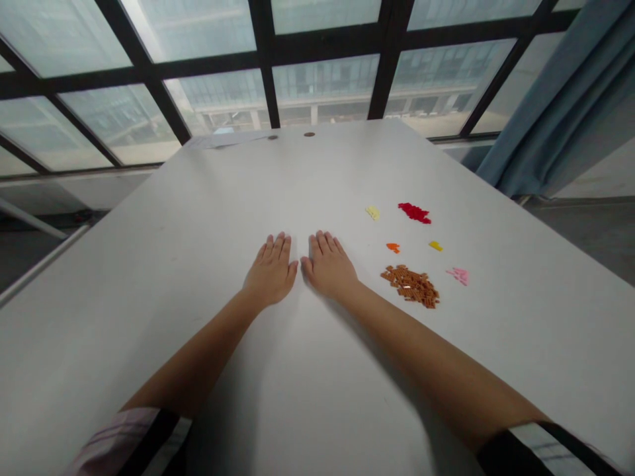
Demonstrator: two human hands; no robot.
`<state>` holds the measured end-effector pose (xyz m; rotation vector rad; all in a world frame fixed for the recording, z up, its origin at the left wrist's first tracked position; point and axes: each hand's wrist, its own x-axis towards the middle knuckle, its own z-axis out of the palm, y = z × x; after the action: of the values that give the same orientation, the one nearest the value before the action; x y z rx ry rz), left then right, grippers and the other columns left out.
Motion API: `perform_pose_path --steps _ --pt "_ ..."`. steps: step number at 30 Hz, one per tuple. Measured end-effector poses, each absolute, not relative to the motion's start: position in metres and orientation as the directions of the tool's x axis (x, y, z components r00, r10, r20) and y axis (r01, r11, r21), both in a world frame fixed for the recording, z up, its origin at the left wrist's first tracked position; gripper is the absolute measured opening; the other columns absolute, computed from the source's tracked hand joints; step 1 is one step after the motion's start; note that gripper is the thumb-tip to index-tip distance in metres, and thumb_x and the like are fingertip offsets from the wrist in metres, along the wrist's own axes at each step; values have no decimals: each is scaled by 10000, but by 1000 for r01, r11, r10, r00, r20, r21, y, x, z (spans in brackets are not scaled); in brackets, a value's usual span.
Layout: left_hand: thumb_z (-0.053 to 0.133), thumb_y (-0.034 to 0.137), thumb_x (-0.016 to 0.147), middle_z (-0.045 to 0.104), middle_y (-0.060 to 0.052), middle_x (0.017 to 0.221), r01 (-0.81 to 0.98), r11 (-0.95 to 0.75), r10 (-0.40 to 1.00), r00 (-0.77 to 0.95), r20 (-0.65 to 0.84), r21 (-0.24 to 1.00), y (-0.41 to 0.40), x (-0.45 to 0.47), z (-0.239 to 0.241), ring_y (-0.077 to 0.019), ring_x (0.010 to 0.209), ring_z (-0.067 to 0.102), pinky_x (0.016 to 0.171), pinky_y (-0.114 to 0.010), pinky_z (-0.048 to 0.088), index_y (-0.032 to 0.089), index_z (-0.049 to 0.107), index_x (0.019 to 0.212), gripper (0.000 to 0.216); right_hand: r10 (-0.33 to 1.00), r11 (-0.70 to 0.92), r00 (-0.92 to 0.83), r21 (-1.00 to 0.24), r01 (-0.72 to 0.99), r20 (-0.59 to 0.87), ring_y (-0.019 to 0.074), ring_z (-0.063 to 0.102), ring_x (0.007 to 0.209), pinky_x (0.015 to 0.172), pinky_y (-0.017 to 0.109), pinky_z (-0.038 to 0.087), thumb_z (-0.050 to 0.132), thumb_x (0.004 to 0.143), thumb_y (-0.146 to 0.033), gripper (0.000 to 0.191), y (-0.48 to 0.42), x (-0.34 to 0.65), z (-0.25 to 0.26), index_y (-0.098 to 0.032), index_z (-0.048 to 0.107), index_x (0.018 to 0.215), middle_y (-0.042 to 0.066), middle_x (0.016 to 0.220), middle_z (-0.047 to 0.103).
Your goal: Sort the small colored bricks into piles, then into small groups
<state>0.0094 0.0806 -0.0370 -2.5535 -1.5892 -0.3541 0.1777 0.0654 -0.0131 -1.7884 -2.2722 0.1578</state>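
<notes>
My left hand [271,270] lies palm down and flat on the white table [317,178], fingers stretched out and holding nothing. Just to its right, my right hand [329,266] rests the same way, with a small gap between the two thumbs. Closest to the right hand is a heap of small brown building bricks [411,285]. Beyond it are a few orange pieces [393,247] and a pale yellow cluster [372,212]. Farther right lie a red pile [415,213], a yellow group [435,245] and some pink pieces [460,275].
Two dark round spots [309,134] mark the table's far edge, near what looks like a flat sheet [228,140] at the far left corner. Behind stands a dark-framed window [327,46]. A blue curtain [555,112] hangs at the right.
</notes>
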Motion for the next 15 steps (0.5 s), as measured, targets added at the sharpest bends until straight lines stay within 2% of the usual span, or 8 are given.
perform_pose_path --steps 6,9,12,15 --pt "317 338 1005 328 -244 1588 892 -450 859 418 296 43 77 13 -26 -367 1509 250 1193 -541 314 24 376 1476 569 964 250 -215 -269 930 155 342 306 1482 1203 492 229 384 987 -342 623 67 175 -11 25 382 1491 272 1571 352" --pt "337 286 1008 277 -212 1620 874 -485 799 424 426 41 69 16 -11 -350 1529 196 1220 -526 269 52 457 1422 491 952 281 -226 -291 915 208 282 393 1441 1181 447 292 382 992 -285 554 68 179 9 -17 425 1475 227 1534 444" --pt "365 264 1010 363 -162 1594 829 -557 702 444 557 40 58 20 1 -295 1515 269 1216 -516 285 127 529 1353 404 916 359 -271 -299 884 297 214 504 1347 1192 445 272 265 1030 -266 481 65 206 41 -145 532 1412 116 1439 583" --pt "396 251 996 485 -125 1524 780 -626 646 503 574 21 51 22 5 -267 1446 411 1174 -501 356 176 610 1234 328 884 429 -332 -286 857 330 208 590 1236 1120 402 379 345 1019 -325 411 49 261 62 -231 653 1274 55 1308 680"
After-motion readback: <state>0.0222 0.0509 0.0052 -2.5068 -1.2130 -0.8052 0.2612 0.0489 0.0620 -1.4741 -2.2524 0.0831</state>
